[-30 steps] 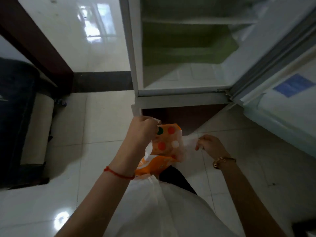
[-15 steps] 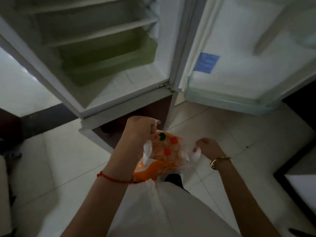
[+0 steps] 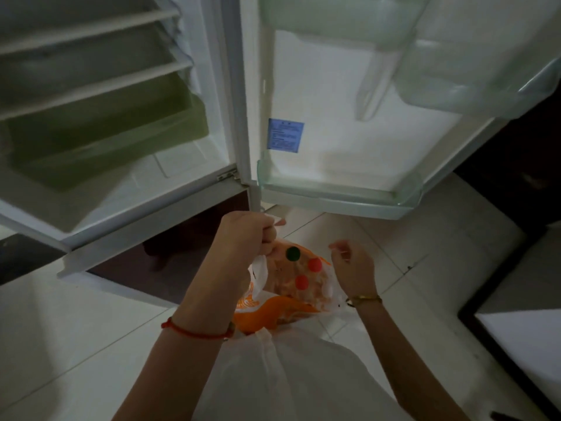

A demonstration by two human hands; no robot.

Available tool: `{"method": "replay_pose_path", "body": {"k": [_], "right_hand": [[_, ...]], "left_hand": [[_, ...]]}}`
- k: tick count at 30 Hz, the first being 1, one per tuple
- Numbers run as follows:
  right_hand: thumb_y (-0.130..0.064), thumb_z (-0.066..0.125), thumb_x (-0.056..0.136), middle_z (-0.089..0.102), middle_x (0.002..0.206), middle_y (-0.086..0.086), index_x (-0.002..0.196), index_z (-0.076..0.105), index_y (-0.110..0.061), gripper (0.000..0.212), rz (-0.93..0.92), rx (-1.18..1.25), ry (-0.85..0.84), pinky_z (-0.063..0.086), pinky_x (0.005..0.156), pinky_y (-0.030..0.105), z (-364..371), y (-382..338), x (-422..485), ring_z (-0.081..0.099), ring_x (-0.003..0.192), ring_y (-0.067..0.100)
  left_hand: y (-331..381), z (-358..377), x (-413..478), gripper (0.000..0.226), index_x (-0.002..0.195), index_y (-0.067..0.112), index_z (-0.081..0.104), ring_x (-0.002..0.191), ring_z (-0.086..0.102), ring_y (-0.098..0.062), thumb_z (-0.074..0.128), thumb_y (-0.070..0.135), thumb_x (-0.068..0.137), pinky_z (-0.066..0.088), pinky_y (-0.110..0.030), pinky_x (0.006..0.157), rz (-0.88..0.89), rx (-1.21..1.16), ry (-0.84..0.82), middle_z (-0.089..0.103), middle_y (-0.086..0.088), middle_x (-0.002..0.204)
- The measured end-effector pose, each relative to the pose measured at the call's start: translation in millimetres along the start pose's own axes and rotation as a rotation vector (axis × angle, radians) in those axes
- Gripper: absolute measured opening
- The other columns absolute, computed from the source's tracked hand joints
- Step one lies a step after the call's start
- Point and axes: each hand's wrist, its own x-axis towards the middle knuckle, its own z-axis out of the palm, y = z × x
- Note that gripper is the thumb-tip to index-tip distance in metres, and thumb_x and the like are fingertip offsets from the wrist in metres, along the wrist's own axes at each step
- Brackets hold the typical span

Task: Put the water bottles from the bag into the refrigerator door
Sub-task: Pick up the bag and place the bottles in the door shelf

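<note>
Refrigerator [image 3: 127,165] open, shelves bare. Refrigerator door [image 3: 349,117] swung wide, blue label on inner panel, clear bottom door shelf [image 3: 334,199] holding nothing. Orange-and-clear bag [image 3: 291,287] hangs below door, between both hands, above tiled floor. Left hand [image 3: 243,235] fisted tight on bag handle. Right hand [image 3: 353,268] beside bag rim, fingers loosely curled; cannot tell whether pinching plastic. Bottle caps, one green [image 3: 293,253], two red, show inside bag.

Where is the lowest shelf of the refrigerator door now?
In the head view, the lowest door shelf runs along the bottom of the open door, right of centre, just above the left hand and the orange bag.
</note>
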Motion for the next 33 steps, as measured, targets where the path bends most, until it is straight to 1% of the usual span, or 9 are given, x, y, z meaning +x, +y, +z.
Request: {"method": "replay_pose_path", "body": {"k": [2,7,13,18,22,25,27,30,33], "right_hand": [[-0.02,0.056,0.092,0.066,0.089,0.005,0.094,0.064,-0.005,0.017,0.04,-0.027,-0.096,0.046,0.067,0.018,0,7,11,0.061,0.081,0.019],[-0.046,0.051,0.091,0.06,0.079,-0.005,0.089,0.06,-0.02,0.028,0.091,-0.302,-0.399,0.048,0.065,0.024,19,41,39,0.059,0.076,0.015],[-0.019,0.063,0.089,0.047,0.089,-0.007,0.13,0.052,-0.005,0.045,0.272,-0.169,-0.524,0.029,0.054,0.007,27,57,64,0.039,0.065,0.0],[-0.019,0.066,0.087,0.047,0.083,-0.008,0.107,0.048,-0.022,0.028,0.362,-0.036,-0.465,0.039,0.061,0.013,40,53,75,0.049,0.074,0.007],[-0.025,0.068,0.083,0.061,0.106,0.006,0.105,0.056,-0.017,0.026,0.349,0.045,-0.422,0.053,0.084,0.033,53,50,69,0.06,0.091,0.022],[-0.038,0.072,0.074,0.066,0.098,0.002,0.101,0.061,-0.015,0.037,0.185,0.026,-0.297,0.055,0.081,0.033,57,30,58,0.063,0.088,0.018],[-0.051,0.07,0.064,0.067,0.091,-0.001,0.098,0.062,-0.018,0.048,0.043,0.044,-0.198,0.055,0.075,0.028,49,12,52,0.063,0.082,0.014],[-0.044,0.077,0.068,0.06,0.079,-0.012,0.088,0.061,-0.022,0.033,-0.101,0.068,-0.165,0.042,0.066,0.01,25,-13,49,0.055,0.072,0.001],[-0.043,0.078,0.069,0.058,0.067,-0.005,0.077,0.055,-0.023,0.032,-0.203,0.064,-0.079,0.043,0.057,0.015,-6,-36,46,0.05,0.06,0.005]], "left_hand": [[0,16,5,0.023,0.074,-0.005,0.059,0.027,0.024,-0.003,0.043,-0.003,0.091,0.026,-0.028,0.059,0.017,-0.004,-0.004,0.03,0.001,0.045],[2,45,17,0.028,0.104,-0.018,0.06,0.027,0.024,-0.002,0.041,-0.002,0.093,0.024,-0.027,0.058,0.06,0.001,-0.014,0.03,0.005,0.04],[10,62,28,0.035,0.117,-0.022,0.055,0.027,0.023,-0.001,0.039,0.0,0.095,0.022,-0.023,0.055,0.031,-0.015,-0.053,0.029,0.008,0.038],[24,69,35,0.024,0.104,-0.008,0.057,0.023,0.025,-0.001,0.036,0.001,0.098,0.038,-0.014,0.039,-0.007,-0.019,-0.096,0.03,0.01,0.032],[36,60,40,0.03,0.08,0.002,0.053,0.021,0.023,-0.001,0.031,0.006,0.1,0.02,-0.018,0.052,-0.07,-0.041,-0.149,0.029,0.007,0.028],[41,50,41,0.031,0.082,0.006,0.054,0.022,0.022,-0.001,0.029,0.01,0.101,0.013,-0.017,0.046,-0.072,-0.019,-0.163,0.029,0.005,0.029],[41,48,42,0.028,0.085,0.005,0.055,0.024,0.022,0.0,0.031,0.01,0.1,0.009,-0.025,0.057,-0.051,-0.001,-0.158,0.029,0.007,0.03],[43,46,44,0.026,0.088,0.003,0.056,0.024,0.023,0.001,0.034,0.009,0.099,0.01,-0.027,0.06,-0.044,-0.026,-0.153,0.031,0.008,0.031],[48,45,47,0.026,0.085,0.003,0.054,0.023,0.024,0.001,0.033,0.008,0.099,0.012,-0.026,0.059,-0.058,-0.08,-0.179,0.032,0.008,0.031]]}}
